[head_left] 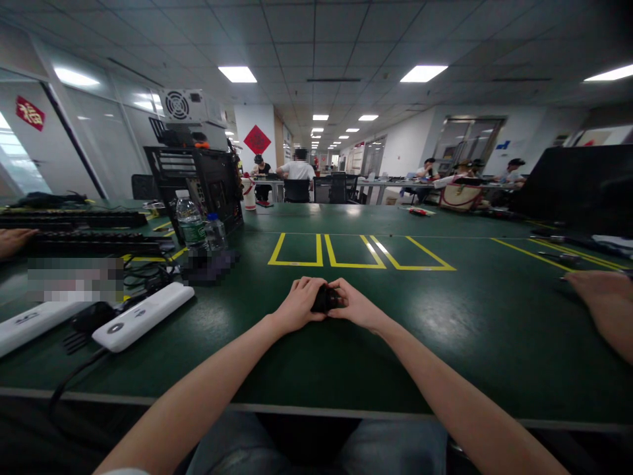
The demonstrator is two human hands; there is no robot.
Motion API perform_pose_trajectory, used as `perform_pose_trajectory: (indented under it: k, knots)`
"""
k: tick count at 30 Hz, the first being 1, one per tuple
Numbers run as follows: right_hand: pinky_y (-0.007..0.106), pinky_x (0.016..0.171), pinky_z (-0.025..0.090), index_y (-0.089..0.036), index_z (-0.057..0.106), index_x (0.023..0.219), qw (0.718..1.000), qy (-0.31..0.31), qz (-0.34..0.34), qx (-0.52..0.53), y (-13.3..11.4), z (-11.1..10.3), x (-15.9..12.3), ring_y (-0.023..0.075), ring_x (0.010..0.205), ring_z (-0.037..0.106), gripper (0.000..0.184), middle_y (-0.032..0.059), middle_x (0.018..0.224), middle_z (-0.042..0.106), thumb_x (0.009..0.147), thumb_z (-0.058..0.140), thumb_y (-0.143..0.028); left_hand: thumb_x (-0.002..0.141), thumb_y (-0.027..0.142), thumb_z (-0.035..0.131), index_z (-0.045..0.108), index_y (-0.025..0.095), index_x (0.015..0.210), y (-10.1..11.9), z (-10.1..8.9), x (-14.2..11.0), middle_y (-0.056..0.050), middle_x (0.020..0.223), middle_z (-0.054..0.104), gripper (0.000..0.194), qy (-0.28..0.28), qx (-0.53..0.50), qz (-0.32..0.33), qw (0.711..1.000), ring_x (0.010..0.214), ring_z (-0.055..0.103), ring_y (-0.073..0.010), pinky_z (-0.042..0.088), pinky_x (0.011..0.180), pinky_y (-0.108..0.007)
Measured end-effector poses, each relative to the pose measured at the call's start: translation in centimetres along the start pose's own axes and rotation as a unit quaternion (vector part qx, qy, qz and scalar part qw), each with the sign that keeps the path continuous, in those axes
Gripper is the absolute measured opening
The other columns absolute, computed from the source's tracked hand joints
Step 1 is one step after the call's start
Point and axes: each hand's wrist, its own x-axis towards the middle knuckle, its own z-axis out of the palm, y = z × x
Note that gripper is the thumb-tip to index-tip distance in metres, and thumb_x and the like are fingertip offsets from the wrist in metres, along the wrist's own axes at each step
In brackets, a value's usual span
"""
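A small black rounded object is held between my two hands, low over the green tabletop near its front edge. My left hand wraps its fingers over the left side of it. On the other side, my right hand grips the right end between thumb and fingers. My fingers cover much of the object, so its exact kind does not show. I cannot tell whether it touches the table. Just beyond my hands, yellow tape outlines mark the surface.
To the left are a white power strip, black keyboards, water bottles and an open computer case. Another person's hand rests at the right, near thin tools; another hand shows at the far left.
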Motion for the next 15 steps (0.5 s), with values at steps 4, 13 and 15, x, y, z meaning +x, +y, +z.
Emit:
perform_pose_trajectory:
  k: [4,13,15]
  knots:
    - [0.038,0.083,0.041,-0.019,0.043,0.095,0.999,0.002,0.015,-0.042,0.2,-0.4,0.1,0.0192,0.096,0.051,0.043,0.0024,0.097,0.054,0.058,0.064,-0.014,0.058,0.023,0.066,0.035,0.022,0.110,0.0,0.0,0.0,-0.005,0.108,0.046,0.061,-0.001,-0.005,-0.002,1.000,0.100,0.038,-0.0240,0.030,0.084,-0.038]
    - [0.039,0.092,0.032,-0.017,0.035,0.118,0.964,0.056,0.083,-0.247,0.2,-1.7,0.0,0.0237,0.108,0.042,0.070,0.0100,0.119,0.042,0.056,0.065,-0.023,0.065,0.040,0.060,0.038,0.020,0.109,-1.2,0.6,0.4,-0.008,0.106,0.047,0.054,0.006,-0.065,-0.071,0.995,0.097,0.042,-0.0255,0.034,0.080,-0.039]
    - [0.040,0.091,0.032,-0.017,0.039,0.117,0.947,0.046,0.099,-0.301,-0.5,-1.9,-0.3,0.0255,0.108,0.041,0.070,0.0101,0.118,0.041,0.055,0.066,-0.033,0.064,0.044,0.059,0.038,0.020,0.109,-1.7,0.8,0.5,-0.008,0.105,0.047,0.055,-0.001,-0.090,-0.108,0.990,0.097,0.043,-0.0258,0.036,0.079,-0.040]
